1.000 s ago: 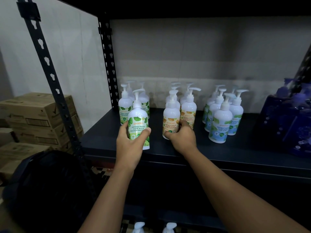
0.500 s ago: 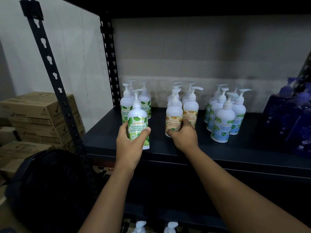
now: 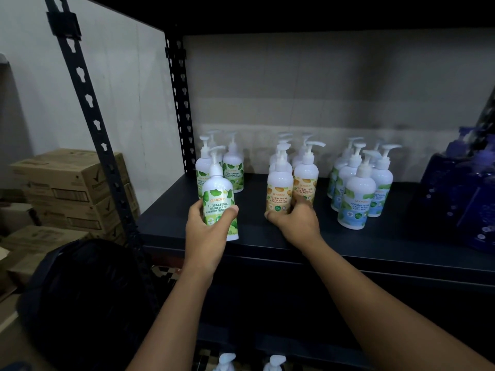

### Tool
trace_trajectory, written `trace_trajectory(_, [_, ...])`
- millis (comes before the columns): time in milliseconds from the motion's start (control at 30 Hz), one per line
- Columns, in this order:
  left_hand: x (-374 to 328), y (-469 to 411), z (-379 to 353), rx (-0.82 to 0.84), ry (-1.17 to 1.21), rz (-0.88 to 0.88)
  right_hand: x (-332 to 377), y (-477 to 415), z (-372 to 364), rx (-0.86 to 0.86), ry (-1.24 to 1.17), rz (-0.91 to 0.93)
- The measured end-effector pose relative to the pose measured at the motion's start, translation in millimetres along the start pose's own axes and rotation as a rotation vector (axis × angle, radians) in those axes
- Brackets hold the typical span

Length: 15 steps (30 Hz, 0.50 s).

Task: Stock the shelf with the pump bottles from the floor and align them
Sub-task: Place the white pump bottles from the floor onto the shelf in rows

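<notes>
Our left hand (image 3: pixel 206 226) has fingers (image 3: pixel 197 210) & thumb wrapped round the lower half of a green-label hand wash bottle (image 3: pixel 217 192), upright, label toward us, base near the shelf (image 3: pixel 257 241) front edge; can't tell if it's touching down. Just beyond those fingers stands a green-label pair (image 3: pixel 233 171), so we judge it's held there to line up w/ its own kind. Meanwhile our right hand (image 3: pixel 296 223) clasps the base of the front orange-label bottle (image 3: pixel 280 192), prob. squaring it w/ the orange-label neighbour (image 3: pixel 306 183) touching it. The mint-label group (image 3: pixel 357 199) stands right of those fingers, apart. Spare pump tops (image 3: pixel 227 360) show below the shelf, yet to be stocked.
</notes>
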<state>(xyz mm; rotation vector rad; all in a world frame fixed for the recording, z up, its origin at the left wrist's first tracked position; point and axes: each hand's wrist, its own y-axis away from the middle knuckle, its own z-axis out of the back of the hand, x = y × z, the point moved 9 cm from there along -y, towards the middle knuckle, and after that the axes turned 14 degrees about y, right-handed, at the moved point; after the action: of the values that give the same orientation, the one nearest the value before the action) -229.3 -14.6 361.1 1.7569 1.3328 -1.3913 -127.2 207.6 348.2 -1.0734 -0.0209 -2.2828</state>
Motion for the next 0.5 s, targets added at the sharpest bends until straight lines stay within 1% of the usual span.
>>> trace_trajectory(67, [1, 1, 4, -0.016, 0.011, 0.019, 4, 10, 4, 0.043, 0.038, 0.05])
trace_trajectory(100, [1, 1, 6, -0.021, 0.01, 0.026, 6, 16, 8, 0.047, 0.107, 0.087])
trace_trajectory(167, [0, 3, 9, -0.02, -0.001, 0.027, 14, 33, 19, 0.003, 0.281, 0.199])
trace_trajectory(233, [-4, 5, 13, -0.017, -0.007, 0.012, 28, 51, 30, -0.085, 0.405, 0.35])
trace_trajectory(300, [-10, 8, 15, -0.004, -0.021, -0.014, 35, 58, 34, -0.09, 0.503, 0.414])
trace_trajectory(367, [-14, 11, 14, 0.019, -0.039, -0.036, 25, 50, 33, -0.002, 0.601, 0.379])
trace_trajectory(500, [-15, 10, 10, 0.074, -0.109, -0.081, -5, 36, 17, 0.244, 0.766, 0.29])
